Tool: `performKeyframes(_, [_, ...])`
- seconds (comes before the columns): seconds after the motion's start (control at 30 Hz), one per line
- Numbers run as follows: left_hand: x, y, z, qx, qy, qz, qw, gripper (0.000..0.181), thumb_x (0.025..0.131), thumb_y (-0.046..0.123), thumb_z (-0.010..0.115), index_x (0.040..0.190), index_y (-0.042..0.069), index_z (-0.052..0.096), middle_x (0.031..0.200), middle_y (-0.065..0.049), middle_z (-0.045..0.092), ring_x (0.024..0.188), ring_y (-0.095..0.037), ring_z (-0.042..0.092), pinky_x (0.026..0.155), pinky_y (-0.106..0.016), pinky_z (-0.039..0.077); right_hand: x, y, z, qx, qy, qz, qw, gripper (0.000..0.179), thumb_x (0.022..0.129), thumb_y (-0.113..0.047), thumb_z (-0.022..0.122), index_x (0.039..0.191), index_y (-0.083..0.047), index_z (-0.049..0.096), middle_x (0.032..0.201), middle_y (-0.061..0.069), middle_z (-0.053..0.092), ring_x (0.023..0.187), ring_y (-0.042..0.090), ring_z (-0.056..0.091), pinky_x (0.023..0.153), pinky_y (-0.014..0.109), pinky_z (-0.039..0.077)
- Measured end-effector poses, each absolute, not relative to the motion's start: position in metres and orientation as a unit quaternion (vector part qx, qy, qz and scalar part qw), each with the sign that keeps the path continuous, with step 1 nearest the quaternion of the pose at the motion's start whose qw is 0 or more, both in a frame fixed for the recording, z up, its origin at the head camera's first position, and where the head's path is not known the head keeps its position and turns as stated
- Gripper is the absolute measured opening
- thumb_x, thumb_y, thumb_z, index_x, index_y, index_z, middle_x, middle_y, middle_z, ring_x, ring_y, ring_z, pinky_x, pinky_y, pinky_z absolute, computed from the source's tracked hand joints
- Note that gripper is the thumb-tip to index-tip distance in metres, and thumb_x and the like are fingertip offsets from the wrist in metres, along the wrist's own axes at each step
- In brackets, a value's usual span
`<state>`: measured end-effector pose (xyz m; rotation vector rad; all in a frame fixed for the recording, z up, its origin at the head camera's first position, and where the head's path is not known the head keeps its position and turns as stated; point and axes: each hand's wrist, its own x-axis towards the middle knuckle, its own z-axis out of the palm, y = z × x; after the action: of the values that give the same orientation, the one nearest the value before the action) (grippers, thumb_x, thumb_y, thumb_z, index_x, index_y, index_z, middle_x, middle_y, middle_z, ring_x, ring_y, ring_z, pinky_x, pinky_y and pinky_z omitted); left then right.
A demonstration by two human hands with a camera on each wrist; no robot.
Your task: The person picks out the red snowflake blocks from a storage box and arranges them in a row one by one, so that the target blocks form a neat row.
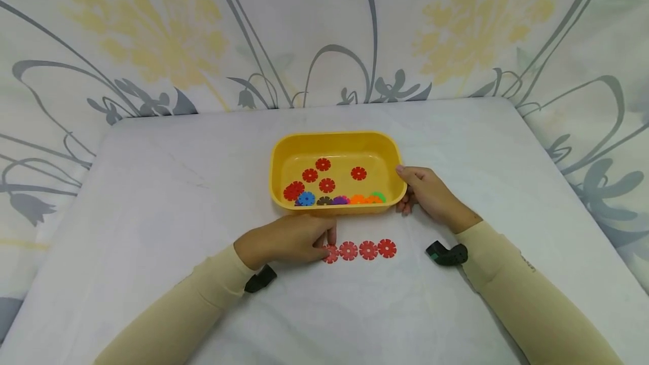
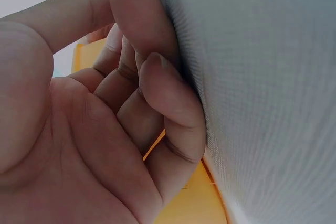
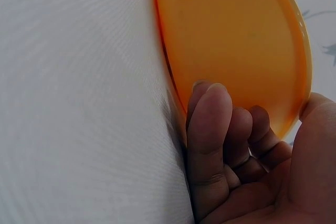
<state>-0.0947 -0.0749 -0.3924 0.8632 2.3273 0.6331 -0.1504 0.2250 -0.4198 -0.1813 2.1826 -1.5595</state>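
Four-part row aside, the leftmost red notched plastic disc point(image 1: 332, 254) lies on the white cloth, with the thumb and fingertips of my left hand point(image 1: 291, 239) pinching its edge. In the left wrist view the left hand point(image 2: 121, 93) rests low against the cloth, its fingers curled; the disc is mostly hidden there. To its right, several more red discs point(image 1: 368, 250) lie flat in a line. My right hand point(image 1: 431, 196) grips the right end of the yellow tray point(image 1: 337, 138), thumb on the rim and fingers against the outer wall point(image 3: 236, 35).
Inside the tray lie loose red discs point(image 1: 327, 185), with a blue disc point(image 1: 306, 199), orange discs point(image 1: 358, 199) and other colours along the near wall. White cloth point(image 1: 177, 185) covers the table; a flowered curtain point(image 1: 324, 32) hangs behind it.
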Motion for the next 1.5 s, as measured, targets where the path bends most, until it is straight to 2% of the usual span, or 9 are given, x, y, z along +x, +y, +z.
performKeyframes(0.17, [-0.094, -0.073, -0.392, 0.326, 0.874, 0.233, 0.274, 0.018, 0.089, 0.025, 0.077, 0.099, 0.022, 0.063, 0.071, 0.007, 0.057, 0.066, -0.009, 0.054, 0.064, -0.02, 0.051, -0.15, 0.226, -0.419, -0.062, 0.792, -0.566, 0.218, 0.058, 0.107, -0.047, 0.037, 0.112, 0.008, 0.056, 0.074, 0.008, 0.067, 0.06, 0.018, 0.062, 0.061, 0.03, 0.058])
performKeyframes(0.33, [-0.088, -0.074, -0.385, 0.329, 0.869, 0.23, 0.288, 0.03, 0.09, 0.031, 0.075, 0.115, 0.022, 0.063, 0.072, 0.01, 0.058, 0.067, -0.007, 0.055, 0.065, -0.019, 0.051, -0.148, 0.227, -0.423, -0.062, 0.786, -0.572, 0.225, 0.057, 0.108, -0.045, 0.036, 0.111, 0.009, 0.056, 0.073, 0.008, 0.066, 0.06, 0.018, 0.062, 0.06, 0.029, 0.058])
performKeyframes(0.47, [-0.085, -0.079, -0.364, 0.331, 0.853, 0.259, 0.31, 0.034, 0.093, 0.034, 0.072, 0.124, 0.025, 0.062, 0.081, 0.012, 0.064, 0.074, -0.006, 0.059, 0.069, -0.021, 0.053, -0.148, 0.226, -0.423, -0.068, 0.783, -0.578, 0.222, 0.057, 0.108, -0.044, 0.036, 0.111, 0.008, 0.056, 0.073, 0.009, 0.066, 0.06, 0.018, 0.061, 0.06, 0.029, 0.058])
performKeyframes(0.57, [-0.088, -0.087, -0.341, 0.339, 0.847, 0.293, 0.285, 0.031, 0.096, 0.032, 0.068, 0.125, 0.027, 0.062, 0.09, 0.011, 0.067, 0.08, -0.007, 0.06, 0.073, -0.023, 0.055, -0.149, 0.224, -0.421, -0.065, 0.784, -0.577, 0.22, 0.055, 0.108, -0.043, 0.036, 0.111, 0.008, 0.057, 0.073, 0.008, 0.065, 0.06, 0.017, 0.061, 0.06, 0.029, 0.058])
performKeyframes(0.73, [-0.114, -0.101, -0.324, 0.301, 0.869, 0.317, 0.233, 0.027, 0.099, 0.029, 0.064, 0.125, 0.025, 0.061, 0.099, 0.003, 0.067, 0.085, -0.014, 0.061, 0.075, -0.028, 0.055, -0.148, 0.224, -0.424, -0.057, 0.784, -0.576, 0.224, 0.052, 0.109, -0.04, 0.036, 0.11, 0.008, 0.056, 0.072, 0.008, 0.064, 0.06, 0.017, 0.061, 0.06, 0.029, 0.058])
performKeyframes(0.87, [-0.142, -0.103, -0.332, 0.271, 0.878, 0.286, 0.272, 0.031, 0.103, 0.029, 0.057, 0.132, 0.019, 0.057, 0.104, -0.005, 0.066, 0.086, -0.021, 0.062, 0.072, -0.028, 0.053, -0.148, 0.226, -0.426, -0.059, 0.785, -0.575, 0.222, 0.053, 0.109, -0.042, 0.036, 0.111, 0.007, 0.057, 0.073, 0.009, 0.064, 0.06, 0.017, 0.061, 0.06, 0.029, 0.058])
performKeyframes(1.0, [-0.161, -0.1, -0.339, 0.262, 0.888, 0.246, 0.288, 0.032, 0.104, 0.023, 0.054, 0.135, 0.017, 0.054, 0.111, -0.007, 0.064, 0.089, -0.024, 0.061, 0.073, -0.025, 0.053, -0.149, 0.226, -0.425, -0.062, 0.784, -0.579, 0.215, 0.055, 0.108, -0.044, 0.036, 0.111, 0.007, 0.057, 0.073, 0.01, 0.065, 0.059, 0.018, 0.061, 0.06, 0.03, 0.058])
performKeyframes(1.27, [-0.178, -0.099, -0.346, 0.266, 0.921, 0.127, 0.253, 0.033, 0.093, 0.009, 0.067, 0.124, 0.017, 0.063, 0.113, -0.005, 0.065, 0.1, -0.021, 0.059, 0.09, -0.033, 0.056, -0.149, 0.225, -0.424, -0.067, 0.785, -0.575, 0.219, 0.054, 0.109, -0.043, 0.036, 0.109, 0.007, 0.057, 0.072, 0.009, 0.065, 0.059, 0.018, 0.061, 0.06, 0.03, 0.058])
performKeyframes(1.5, [-0.182, -0.097, -0.354, 0.286, 0.925, 0.009, 0.252, 0.036, 0.081, 0.017, 0.084, 0.112, 0.019, 0.065, 0.103, -0.002, 0.064, 0.101, -0.022, 0.055, 0.09, -0.032, 0.055, -0.15, 0.225, -0.423, -0.059, 0.783, -0.58, 0.219, 0.053, 0.109, -0.042, 0.037, 0.109, 0.007, 0.057, 0.071, 0.007, 0.065, 0.057, 0.017, 0.061, 0.059, 0.029, 0.058])
